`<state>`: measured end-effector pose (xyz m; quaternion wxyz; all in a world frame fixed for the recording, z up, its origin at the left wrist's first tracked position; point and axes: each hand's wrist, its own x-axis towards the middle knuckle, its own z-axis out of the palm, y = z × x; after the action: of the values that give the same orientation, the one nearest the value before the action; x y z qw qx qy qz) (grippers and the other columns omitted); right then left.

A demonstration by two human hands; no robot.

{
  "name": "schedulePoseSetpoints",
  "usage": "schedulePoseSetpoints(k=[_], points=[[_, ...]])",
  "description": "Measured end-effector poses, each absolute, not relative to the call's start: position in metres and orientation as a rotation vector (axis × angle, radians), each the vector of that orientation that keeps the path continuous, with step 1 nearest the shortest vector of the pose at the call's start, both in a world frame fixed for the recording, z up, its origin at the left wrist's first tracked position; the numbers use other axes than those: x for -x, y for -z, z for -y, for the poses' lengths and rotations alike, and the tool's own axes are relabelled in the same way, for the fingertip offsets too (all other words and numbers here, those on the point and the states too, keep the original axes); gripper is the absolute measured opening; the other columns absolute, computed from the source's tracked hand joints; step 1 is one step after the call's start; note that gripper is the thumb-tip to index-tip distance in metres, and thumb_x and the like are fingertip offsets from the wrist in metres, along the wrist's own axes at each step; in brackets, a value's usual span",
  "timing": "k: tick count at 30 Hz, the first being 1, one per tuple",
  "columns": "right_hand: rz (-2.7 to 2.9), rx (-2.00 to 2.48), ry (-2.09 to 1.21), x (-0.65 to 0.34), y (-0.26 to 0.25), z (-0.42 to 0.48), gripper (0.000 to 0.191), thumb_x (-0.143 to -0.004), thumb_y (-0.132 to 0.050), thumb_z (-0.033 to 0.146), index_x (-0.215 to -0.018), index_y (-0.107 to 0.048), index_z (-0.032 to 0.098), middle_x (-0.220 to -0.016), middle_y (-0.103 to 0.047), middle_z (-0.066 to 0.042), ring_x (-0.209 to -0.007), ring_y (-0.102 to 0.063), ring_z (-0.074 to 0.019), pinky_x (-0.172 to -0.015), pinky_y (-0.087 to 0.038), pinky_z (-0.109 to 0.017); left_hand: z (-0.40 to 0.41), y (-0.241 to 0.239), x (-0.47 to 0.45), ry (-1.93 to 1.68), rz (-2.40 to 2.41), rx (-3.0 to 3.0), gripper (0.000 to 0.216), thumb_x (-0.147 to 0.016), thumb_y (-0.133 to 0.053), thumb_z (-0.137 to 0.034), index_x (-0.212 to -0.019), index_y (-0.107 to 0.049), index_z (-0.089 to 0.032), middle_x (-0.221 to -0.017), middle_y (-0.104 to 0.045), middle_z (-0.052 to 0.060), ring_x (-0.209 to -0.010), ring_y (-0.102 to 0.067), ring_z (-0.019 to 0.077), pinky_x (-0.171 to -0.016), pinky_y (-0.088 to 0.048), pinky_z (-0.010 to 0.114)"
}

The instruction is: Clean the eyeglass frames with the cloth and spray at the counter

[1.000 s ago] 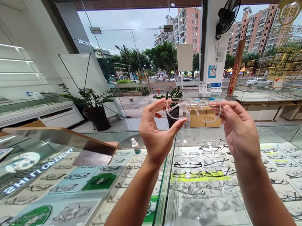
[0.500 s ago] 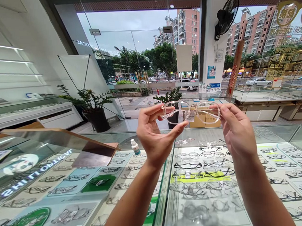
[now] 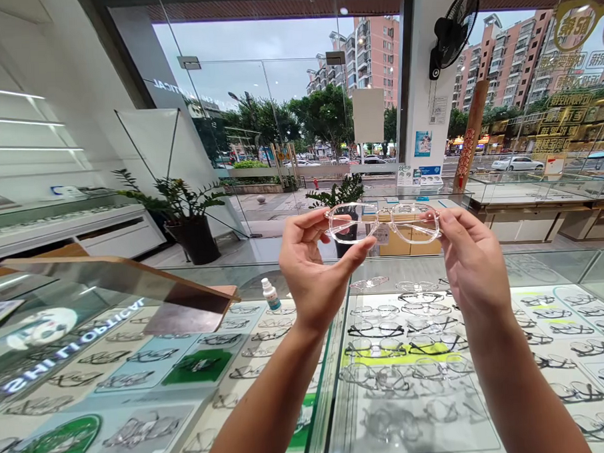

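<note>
Facing shopfront window (image 3: 260, 85): I see trees (image 3: 322, 115) and a pink building (image 3: 377, 56) through it.
Glass counter (image 3: 549, 269): spans my near view; rows of display frames (image 3: 376, 330) lie inside.
Tilted panel (image 3: 185, 292): wood-edged, over the counter's left part.
Potted plant (image 3: 192, 238): dark pot, beyond the counter, left.
Wall fan (image 3: 454, 33): black, high on the pillar, right.
My left hand (image 3: 317, 272): fingers grasp the glasses (image 3: 384, 211) at their left end; thumb at the lower rim, contact unclear.
My right hand (image 3: 476, 259): thumb and fingers pinch the right end.
Glasses: clear-rimmed, raised nearly level between both hands; temples visible through the lenses.
Bottle (image 3: 271, 296): white, labelled, upright on the counter, near my left wrist.
</note>
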<state>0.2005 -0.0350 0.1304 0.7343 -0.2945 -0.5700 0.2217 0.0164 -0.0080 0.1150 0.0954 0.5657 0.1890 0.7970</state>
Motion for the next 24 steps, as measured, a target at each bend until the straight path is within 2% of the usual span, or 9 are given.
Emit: schedulePoseSetpoints(k=[9,15,19,22,24], points=[[1.228,0.569,-0.526,-0.198,-0.134,0.045,0.020,-0.091,-0.071,0.046,-0.090,-0.071,0.026,-0.096,-0.075,-0.002,-0.101,-0.071,-0.0208,-0.104,-0.055,-0.042,-0.004,-0.115,-0.011,-2.235,-0.467,-1.664,0.060,-0.064,-0.096,-0.048,-0.107,-0.063,-0.022,-0.100,-0.074,0.007,-0.093,-0.074,0.0215,-0.080,-0.061,0.035],[1.309,0.545,-0.520,-0.201,-0.135,0.045,0.012,-0.091,-0.067,0.038,-0.090,-0.071,0.027,-0.098,-0.075,-0.002,-0.104,-0.071,-0.0217,-0.104,-0.054,-0.043,-0.004,-0.119,-0.005,-2.185,-0.379,-1.674,0.056,-0.068,-0.094,-0.041,-0.113,-0.065,-0.024,-0.106,-0.075,0.006,-0.096,-0.073,0.0198,-0.085,-0.059,0.033],[1.429,0.512,-0.500,-0.207,-0.136,0.042,0.009,-0.088,-0.065,0.030,-0.094,-0.072,0.028,-0.100,-0.074,-0.002,-0.104,-0.071,-0.0223,-0.100,-0.056,-0.044,-0.006,-0.128,0.006,-1.913,-0.355,-1.677,0.060,-0.062,-0.093,-0.045,-0.113,-0.070,-0.024,-0.105,-0.076,0.007,-0.097,-0.073,0.0224,-0.086,-0.059,0.034],[1.583,0.497,-0.359,-0.207,-0.136,0.043,0.008,-0.088,-0.069,0.026,-0.092,-0.074,0.029,-0.105,-0.073,-0.002,-0.110,-0.068,-0.0230,-0.102,-0.054,-0.045,-0.008,-0.131,0.013,-1.593,-0.414,-1.640,0.058,-0.062,-0.089,-0.048,-0.112,-0.073,-0.023,-0.097,-0.077,0.007,-0.089,-0.073,0.0229,-0.084,-0.059,0.036],[1.715,0.523,-0.228,-0.205,-0.136,0.047,0.012,-0.089,-0.072,0.027,-0.099,-0.076,0.030,-0.113,-0.072,-0.003,-0.115,-0.066,-0.0242,-0.106,-0.052,-0.047,-0.008,-0.130,0.013,-1.382,-0.425,-1.588,0.054,-0.065,-0.083,-0.051,-0.109,-0.075,-0.021,-0.091,-0.077,0.007,-0.083,-0.072,0.0224,-0.080,-0.058,0.037]])
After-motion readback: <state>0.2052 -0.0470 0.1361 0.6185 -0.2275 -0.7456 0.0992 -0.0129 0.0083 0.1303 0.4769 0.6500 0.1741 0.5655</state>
